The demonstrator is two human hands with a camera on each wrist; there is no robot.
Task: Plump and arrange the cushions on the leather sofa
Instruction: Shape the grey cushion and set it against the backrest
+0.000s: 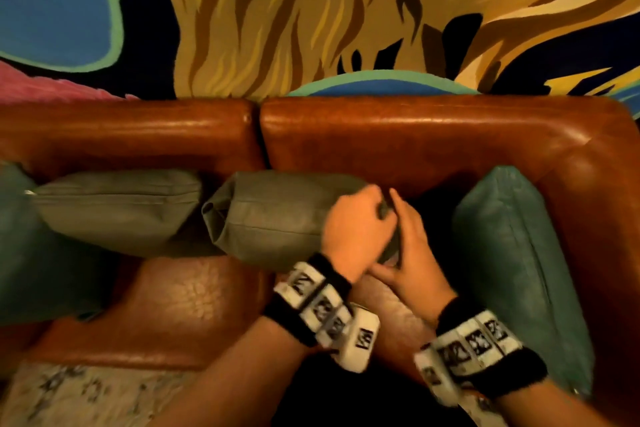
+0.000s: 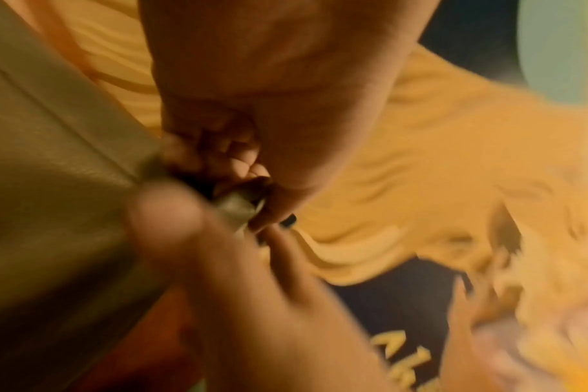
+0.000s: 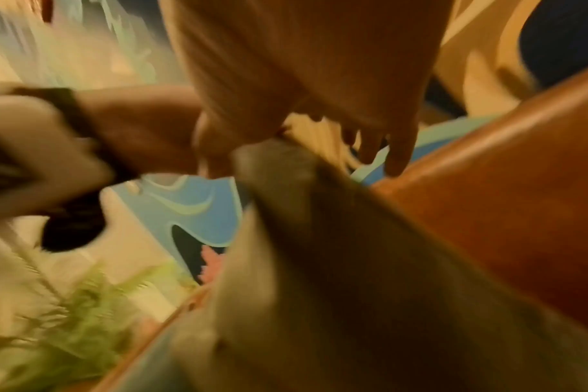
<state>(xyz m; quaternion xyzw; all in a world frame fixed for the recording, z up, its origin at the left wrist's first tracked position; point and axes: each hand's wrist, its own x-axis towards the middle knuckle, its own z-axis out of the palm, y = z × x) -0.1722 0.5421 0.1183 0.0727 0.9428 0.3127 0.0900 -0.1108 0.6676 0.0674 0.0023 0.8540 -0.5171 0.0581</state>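
On the brown leather sofa [image 1: 433, 135] an olive cushion [image 1: 277, 222] lies along the backrest. My left hand [image 1: 360, 222] grips its right end, fingers curled round the corner; the left wrist view shows this hand [image 2: 245, 164] pinching the cushion's corner [image 2: 239, 209]. My right hand [image 1: 408, 236] lies flat against the same end with straight fingers. Seen from the right wrist, its fingers [image 3: 396, 148] hang straight beside the olive cushion [image 3: 319, 265], thumb on the other side. A second olive cushion [image 1: 117, 208] lies just to the left, against the backrest.
One teal cushion [image 1: 519, 270] leans in the sofa's right corner, another teal one [image 1: 31, 253] sits at the far left. A bright patterned rug [image 1: 311, 10] hangs or lies behind the backrest. A pale patterned floor covering [image 1: 86, 395] is in front of the seat [image 1: 173, 305].
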